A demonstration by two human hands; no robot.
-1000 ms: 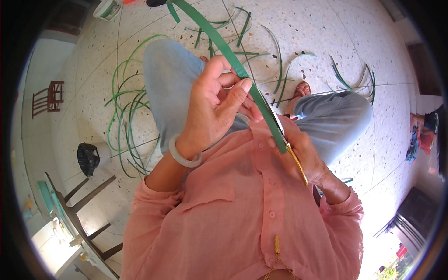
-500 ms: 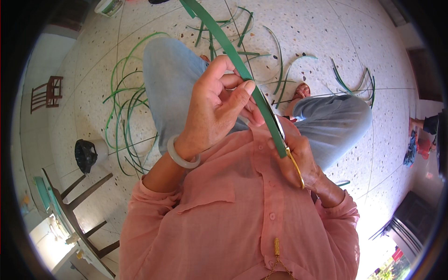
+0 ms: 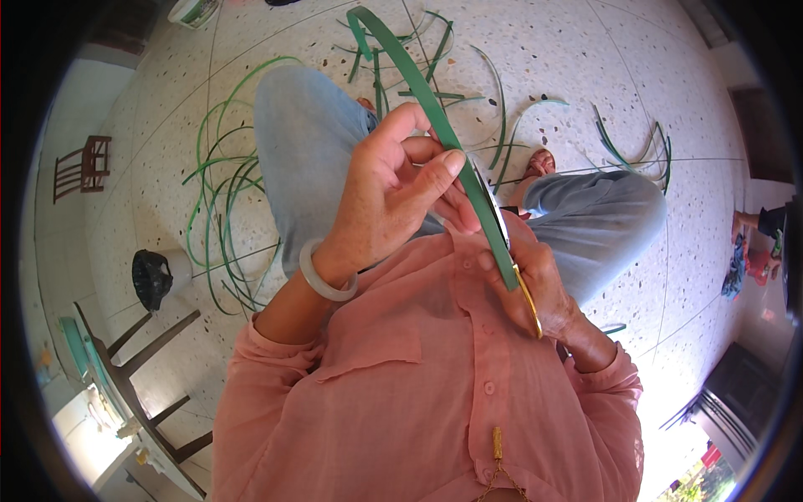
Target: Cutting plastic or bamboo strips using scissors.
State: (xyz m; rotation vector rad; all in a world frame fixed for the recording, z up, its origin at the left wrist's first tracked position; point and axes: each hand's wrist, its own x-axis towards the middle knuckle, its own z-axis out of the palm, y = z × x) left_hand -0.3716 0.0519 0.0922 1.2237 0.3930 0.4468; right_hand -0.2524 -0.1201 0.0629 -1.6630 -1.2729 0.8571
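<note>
A long flat green strap (image 3: 400, 63) runs from above down to my right hand, its upper end bent over in a hook. My left hand (image 3: 391, 188) pinches it near the middle between thumb and fingers. My right hand (image 3: 539, 280) is wrapped round scissors with gold handles (image 3: 529, 307), whose silver blades (image 3: 500, 213) lie along the strap's right edge, close below my left fingertips. The strap partly hides the blades and some of my right fingers.
Loops of green strips (image 3: 226, 217) lie left of my legs, with shorter pieces (image 3: 502, 117) ahead. Around are a black-lined bin (image 3: 153, 280), a small wooden chair (image 3: 84, 167), dark furniture legs (image 3: 146, 351), a white bucket (image 3: 191, 13) and a dark cabinet (image 3: 736, 376).
The strap has slid downward and a little right, its bent upper end lower in view. My left hand has shifted slightly right, and my right hand with the scissors slightly down.
</note>
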